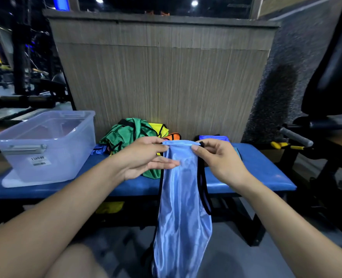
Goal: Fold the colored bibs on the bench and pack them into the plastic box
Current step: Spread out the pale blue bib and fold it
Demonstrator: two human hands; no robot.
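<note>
Both hands (146,155) (218,157) pinch light-blue bib (180,197) top; hanging vertically.

Two forearms reach in from the near corners, both bare from elbow to wrist, no sleeve showing on either; the left hand (146,157) and the right hand (219,157) are bare too, with short, unpainted fingernails; a bare knee shows at the near left edge.
</note>
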